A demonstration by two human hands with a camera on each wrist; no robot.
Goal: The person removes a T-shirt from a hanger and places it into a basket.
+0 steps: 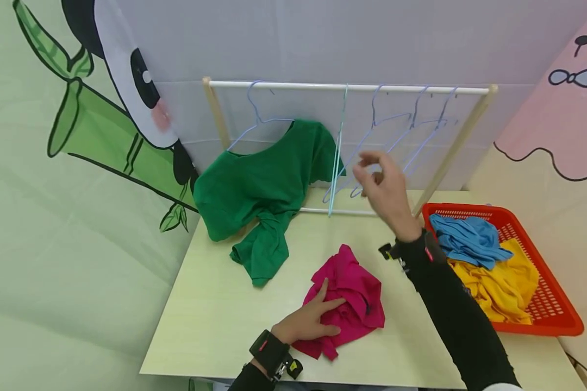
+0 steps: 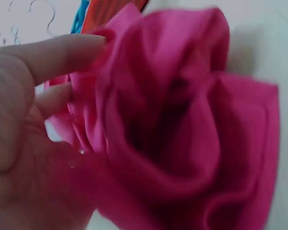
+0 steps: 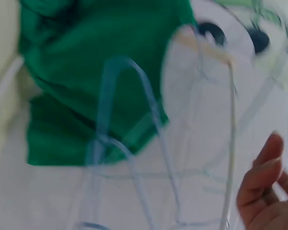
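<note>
A crumpled pink garment (image 1: 359, 293) lies near the front of the table. My left hand (image 1: 309, 320) rests on its left side with fingers spread and fairly straight; the left wrist view shows the fingers (image 2: 67, 55) touching the folds. My right hand (image 1: 383, 187) is raised in front of the rack's right half, fingers bent, thumb near the index finger, nothing held. Close to it are several bluish hangers (image 1: 372, 127) and a teal hanger (image 1: 339, 146) on the rail (image 1: 313, 85). A green shirt (image 1: 259, 179) hangs on the leftmost hanger (image 1: 258, 120), its lower part lying on the table.
An orange-red basket (image 1: 560, 304) stands at the right, holding a blue garment (image 1: 469, 239) and a yellow garment (image 1: 509, 282). The rack's wooden right post (image 1: 457, 146) rises behind my right forearm. Printed cloth (image 1: 323, 43) backs the table.
</note>
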